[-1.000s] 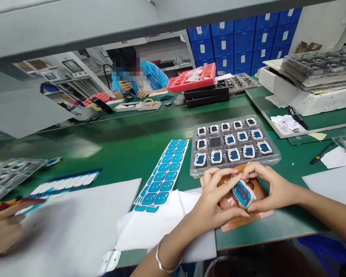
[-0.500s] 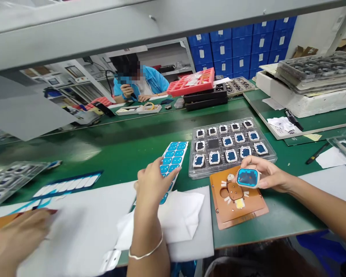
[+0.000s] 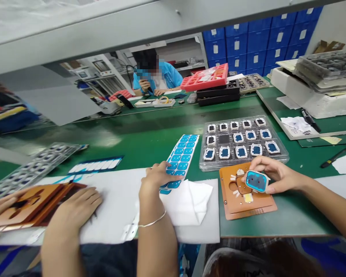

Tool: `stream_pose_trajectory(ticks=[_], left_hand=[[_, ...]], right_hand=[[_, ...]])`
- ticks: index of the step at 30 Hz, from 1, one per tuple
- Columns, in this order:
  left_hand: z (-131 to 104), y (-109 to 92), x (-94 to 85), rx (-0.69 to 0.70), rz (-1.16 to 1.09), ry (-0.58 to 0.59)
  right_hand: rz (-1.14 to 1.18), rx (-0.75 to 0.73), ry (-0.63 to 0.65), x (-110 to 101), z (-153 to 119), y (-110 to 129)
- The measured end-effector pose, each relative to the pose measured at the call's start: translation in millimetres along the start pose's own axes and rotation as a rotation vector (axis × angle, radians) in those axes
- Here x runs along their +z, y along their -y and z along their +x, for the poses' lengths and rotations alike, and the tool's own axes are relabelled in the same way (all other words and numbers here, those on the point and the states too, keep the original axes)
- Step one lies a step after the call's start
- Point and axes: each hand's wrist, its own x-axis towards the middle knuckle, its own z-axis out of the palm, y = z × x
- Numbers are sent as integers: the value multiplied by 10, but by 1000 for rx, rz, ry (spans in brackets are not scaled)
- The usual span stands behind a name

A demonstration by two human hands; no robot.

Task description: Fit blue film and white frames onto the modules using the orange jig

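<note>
My right hand (image 3: 272, 177) grips a small white-rimmed smartwatch case (image 3: 257, 181) between thumb and fingers, its blue-bordered face turned toward me. It is above an orange-brown fixture plate (image 3: 250, 211) with a shaped recess and a yellow patch. My left hand (image 3: 158, 179), with a bracelet at the wrist, lies over the lower left of a white sheet of blue rounded stickers (image 3: 182, 157). Its thumb and forefinger are spread apart on the sheet; the other fingertips are partly hidden. Behind the fixture is a clear tray (image 3: 204, 163) of several watch cases.
At the left, a co-worker's hands (image 3: 77, 204) are at another brown fixture (image 3: 31, 204). A folded white cloth (image 3: 194, 202) lies on a foam pad (image 3: 200, 234). Another person (image 3: 158, 79) sits across the bench. Stacked trays (image 3: 328, 73) stand right; a shelf beam (image 3: 150, 30) crosses above.
The view has shifted left, bringing more of the co-worker's hands and fixture into sight. My left hand has lowered onto the sticker sheet. My right hand still holds the watch case, now tilted slightly.
</note>
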Motion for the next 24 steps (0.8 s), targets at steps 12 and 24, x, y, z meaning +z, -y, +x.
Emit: stream_pose_trajectory(ticks=[12, 24], left_hand=[[-69, -301, 2, -212, 24, -33], [30, -413, 85, -171, 15, -34]], right_hand=[[-100, 138, 19, -66, -94, -45], [-98, 151, 10, -60, -101, -53]])
